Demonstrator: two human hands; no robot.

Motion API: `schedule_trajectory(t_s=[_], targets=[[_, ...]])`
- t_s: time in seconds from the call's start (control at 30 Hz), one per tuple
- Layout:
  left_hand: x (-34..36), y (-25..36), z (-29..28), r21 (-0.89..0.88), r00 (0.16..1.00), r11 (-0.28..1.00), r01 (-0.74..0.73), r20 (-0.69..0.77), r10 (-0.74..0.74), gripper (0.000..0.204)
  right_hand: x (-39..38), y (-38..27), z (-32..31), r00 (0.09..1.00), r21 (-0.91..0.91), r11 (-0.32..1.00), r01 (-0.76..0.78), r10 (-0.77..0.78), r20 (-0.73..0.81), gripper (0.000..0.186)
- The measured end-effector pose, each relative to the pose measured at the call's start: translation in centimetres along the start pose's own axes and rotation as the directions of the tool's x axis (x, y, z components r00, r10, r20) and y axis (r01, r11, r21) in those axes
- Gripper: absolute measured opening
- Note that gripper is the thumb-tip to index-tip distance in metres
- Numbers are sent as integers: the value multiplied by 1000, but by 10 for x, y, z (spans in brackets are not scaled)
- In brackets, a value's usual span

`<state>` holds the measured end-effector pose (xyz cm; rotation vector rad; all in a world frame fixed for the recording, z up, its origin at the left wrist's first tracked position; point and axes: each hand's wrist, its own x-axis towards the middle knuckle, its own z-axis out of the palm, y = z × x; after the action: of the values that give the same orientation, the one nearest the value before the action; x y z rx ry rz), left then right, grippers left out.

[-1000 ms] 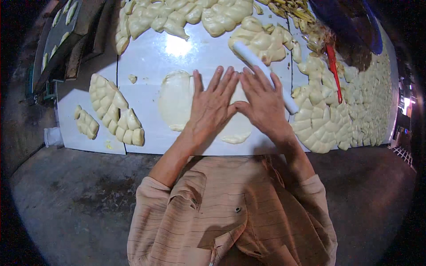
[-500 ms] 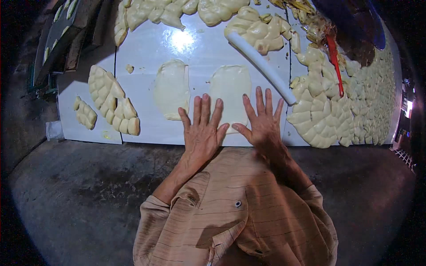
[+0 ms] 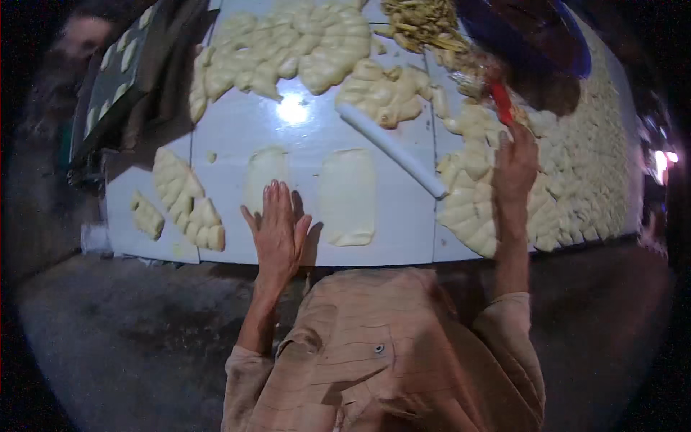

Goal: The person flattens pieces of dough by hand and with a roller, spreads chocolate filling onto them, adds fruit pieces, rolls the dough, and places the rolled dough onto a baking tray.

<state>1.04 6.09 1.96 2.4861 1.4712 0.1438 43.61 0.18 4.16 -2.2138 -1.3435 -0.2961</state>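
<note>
Two thin, flat sheets of pale dough lie side by side on the white table (image 3: 403,241). My left hand (image 3: 276,234) is over the near part of the left dough sheet (image 3: 266,167), fingers stretched out and thumb apart, holding nothing. The right dough sheet (image 3: 348,194) has a slightly folded near edge and no hand on it. Farther right, my right hand (image 3: 517,169) closes over the near part of a red-handled tool (image 3: 501,101). The tool's far end is blurred among plastic and filling, so its kind does not show.
A white rolling pin (image 3: 392,150) lies slantwise right of the sheets. Dough pieces (image 3: 288,47) cover the back, left and right of the table. Yellowish strips (image 3: 421,21) are heaped near a blue-rimmed basin (image 3: 525,36). A dark tray (image 3: 119,68) with dough pieces stands at the left.
My right hand has left the right dough sheet and moved right onto the red handle. My left hand has shifted left over the left sheet. The whole view has shifted.
</note>
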Motion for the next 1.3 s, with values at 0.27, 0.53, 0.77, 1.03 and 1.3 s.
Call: schedule_trajectory(t_s=[0.27, 0.53, 0.77, 1.03, 1.3], targets=[[86, -49, -20, 239, 1000, 971, -15, 20, 10, 80, 53, 43, 12, 951, -221, 954, -205, 248, 187, 35], [75, -40, -44, 197, 951, 968, 157, 233, -202, 89, 60, 20, -26, 981, 137, 972, -193, 196, -5, 28], [74, -28, -36, 186, 955, 963, 194, 186, -229, 86, 188, 56, -60, 981, 112, 994, 9, 13, -194, 29], [31, -19, -28, 43, 937, 938, 344, 44, -346, 84, 297, 83, 6, 878, -253, 954, 163, -23, 478, 25], [-42, -44, 21, -46, 893, 914, 404, -198, -404, 71, 330, 117, 19, 672, 198, 980, -20, -133, 728, 30]])
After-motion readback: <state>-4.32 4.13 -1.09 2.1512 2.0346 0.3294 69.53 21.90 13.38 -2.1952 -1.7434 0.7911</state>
